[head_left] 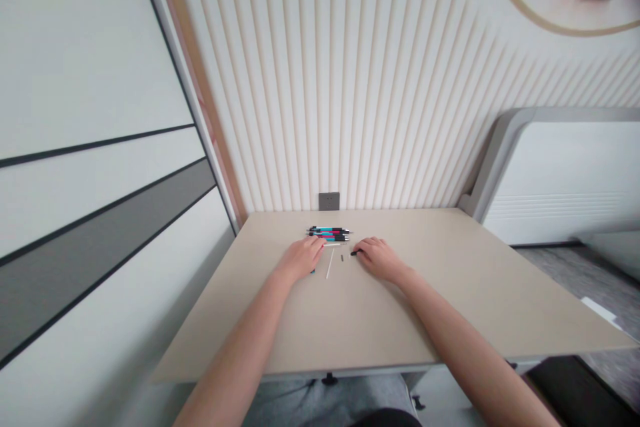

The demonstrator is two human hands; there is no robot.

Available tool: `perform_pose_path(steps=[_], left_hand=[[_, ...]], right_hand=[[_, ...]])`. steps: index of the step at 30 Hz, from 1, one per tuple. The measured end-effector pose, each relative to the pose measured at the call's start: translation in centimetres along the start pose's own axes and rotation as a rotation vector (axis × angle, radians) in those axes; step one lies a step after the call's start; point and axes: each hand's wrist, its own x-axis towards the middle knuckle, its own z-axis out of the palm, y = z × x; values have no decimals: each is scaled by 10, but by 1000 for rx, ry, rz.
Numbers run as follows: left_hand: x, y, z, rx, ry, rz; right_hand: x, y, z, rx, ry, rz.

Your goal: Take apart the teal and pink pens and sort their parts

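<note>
- Right hand [379, 257] touches a black tip [355, 253] (grip unclear to me); a nudge may roll it away.
- Left hand [301, 257]: I cannot tell its hold; pens [329, 234] just beyond could scatter.

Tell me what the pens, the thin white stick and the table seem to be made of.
Pens: probably plastic with a glossy finish, judging by the bright blue, pink and black barrels.
White stick: likely a thin plastic tube, but too small to be sure.
Table: smooth matt beige top, perhaps laminate; no wood grain shows.
</note>
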Motion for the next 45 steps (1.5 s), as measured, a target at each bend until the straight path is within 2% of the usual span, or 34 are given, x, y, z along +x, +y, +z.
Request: perform_pose_path(steps=[4, 9, 15, 18, 27, 33, 39, 45], left_hand=[[2, -3, 4, -30, 41, 39], [4, -7, 10, -63, 78, 6], [4, -9, 11, -24, 95, 82], [4, -9, 12, -5, 115, 72], [3, -11, 15, 4, 103, 54], [4, -9, 12, -7, 89, 57], [3, -8, 11, -21, 95, 48], [2, -9, 11, -4, 89, 43]], right_hand=[[-2, -2, -3, 6, 2, -12], [0, -1, 0, -18, -6, -12], [1, 2, 0, 30, 10, -5], [1, 7, 1, 59, 30, 7], [3, 14, 3, -37, 1, 86], [2, 8, 1, -93, -8, 42], [2, 4, -5, -134, -3, 92], [1, -1, -12, -168, 22, 244]])
